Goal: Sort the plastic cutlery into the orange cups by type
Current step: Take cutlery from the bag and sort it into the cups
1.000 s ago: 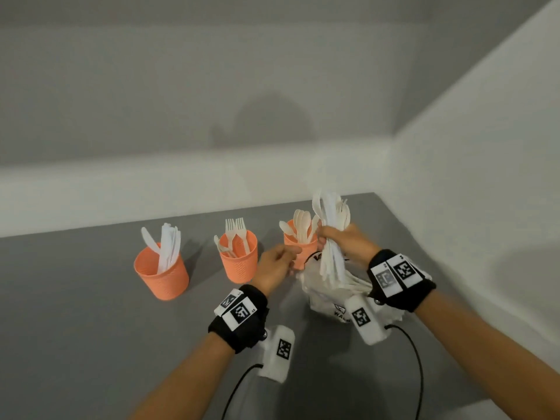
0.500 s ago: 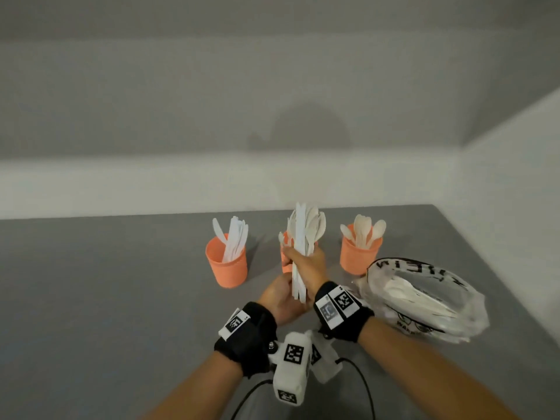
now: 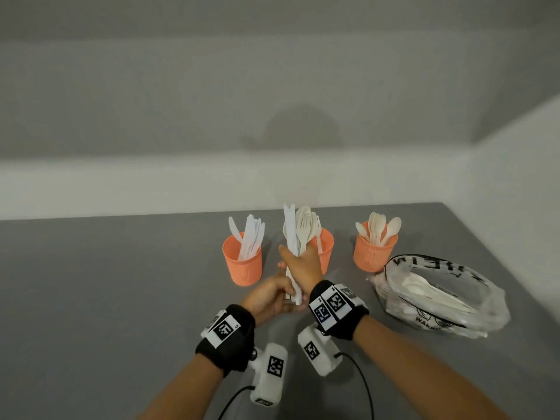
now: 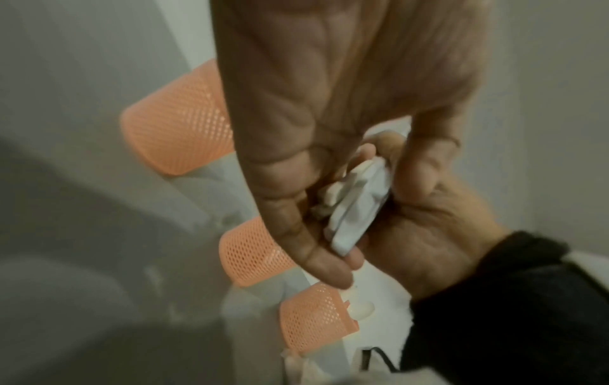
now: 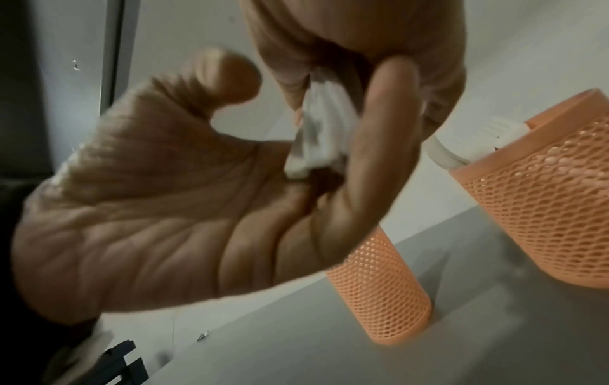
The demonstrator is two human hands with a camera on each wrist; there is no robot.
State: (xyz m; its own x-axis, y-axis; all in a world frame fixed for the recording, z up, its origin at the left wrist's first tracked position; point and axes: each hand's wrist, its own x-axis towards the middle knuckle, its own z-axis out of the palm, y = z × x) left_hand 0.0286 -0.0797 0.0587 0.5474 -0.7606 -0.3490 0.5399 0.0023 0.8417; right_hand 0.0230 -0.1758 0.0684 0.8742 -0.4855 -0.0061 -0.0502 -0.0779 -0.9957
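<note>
Grey table [image 3: 91, 298], white wall behind. Three orange mesh cups in a row at the far side. Left cup [image 3: 244, 265] holds white knives [image 3: 251, 234], standing upright and leaning a little. Just right of it, in front of the middle cup [image 3: 325, 250], both hands meet above the table. Left hand [image 3: 269, 298] is the nearer and lower one, palm turned up toward the bundle's bottom end, fingers loosely cupped around the handle tips; the left wrist view shows thumb and fingers either side of the handle ends, touching them. Right hand [image 3: 303, 265] is wrapped around the middle of a bundle of mixed cutlery [image 3: 298, 228], fingers curled tight, bundle held upright with the eating ends up. Bundle shows knife blades, a fork and spoon bowls sticking out above the fist, handles poking out below into the left palm. The bundle hides most of the middle cup, so its contents are hard to tell in the head view; the right wrist view shows a fork head at the rim of one cup. Right cup [image 3: 374, 253] holds spoons [image 3: 380, 227], bowls up. Near right of that, touching or just beside the right cup, a clear plastic bag [image 3: 448, 298] with black print lies on the table, more white cutlery inside. Both wrists wear black bands with printed marker tags and white camera units.
</note>
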